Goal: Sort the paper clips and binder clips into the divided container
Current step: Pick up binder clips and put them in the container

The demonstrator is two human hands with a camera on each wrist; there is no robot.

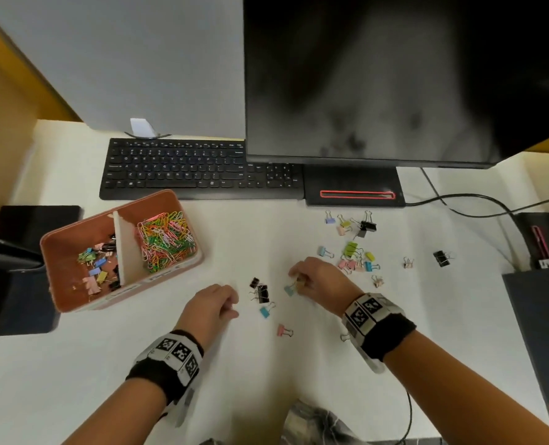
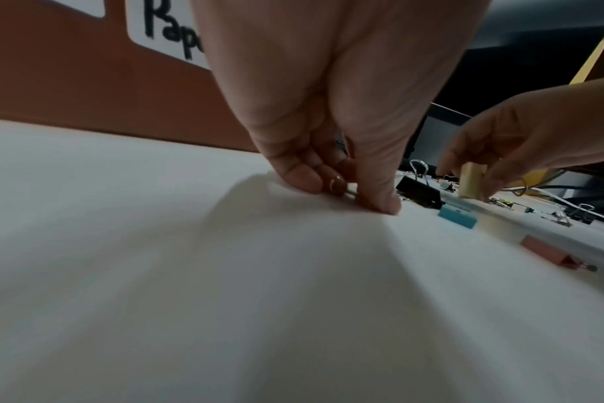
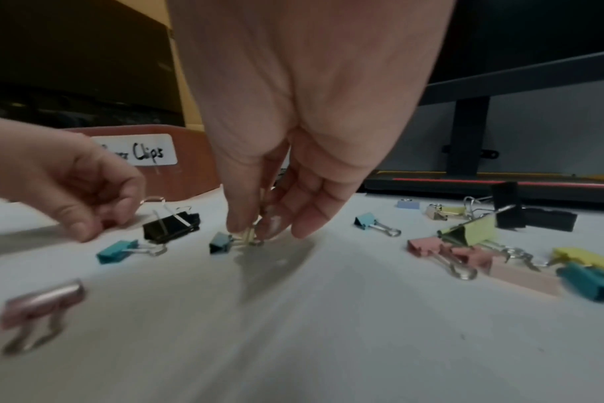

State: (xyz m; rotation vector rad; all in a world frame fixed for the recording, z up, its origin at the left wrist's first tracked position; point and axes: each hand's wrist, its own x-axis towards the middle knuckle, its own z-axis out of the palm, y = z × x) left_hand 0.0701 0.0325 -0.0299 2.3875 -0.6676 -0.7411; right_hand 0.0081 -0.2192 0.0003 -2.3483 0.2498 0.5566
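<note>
Right hand (image 1: 318,277): fingers (image 3: 240,218) drawn together at the tips, pinching the wire handles of a small blue binder clip (image 3: 220,242) that sits on the tabletop (image 1: 298,380); a pale yellow clip (image 2: 471,180) also in that grip. Left hand (image 1: 213,305): fingers curled close, tips down on the tabletop; a bit of wire shows under them, cannot tell if I hold it. Between my hands: black binder clips (image 1: 261,292), a teal clip (image 1: 265,311), a pink clip (image 1: 282,330). More loose binder clips (image 1: 353,255) scattered to the right, near the monitor stand (image 1: 353,187). Divided container (image 1: 74,303) to my left: binder clips in its left compartment, coloured paper clips (image 1: 165,240) heaped in the right one; label there reads "Clips"
</note>
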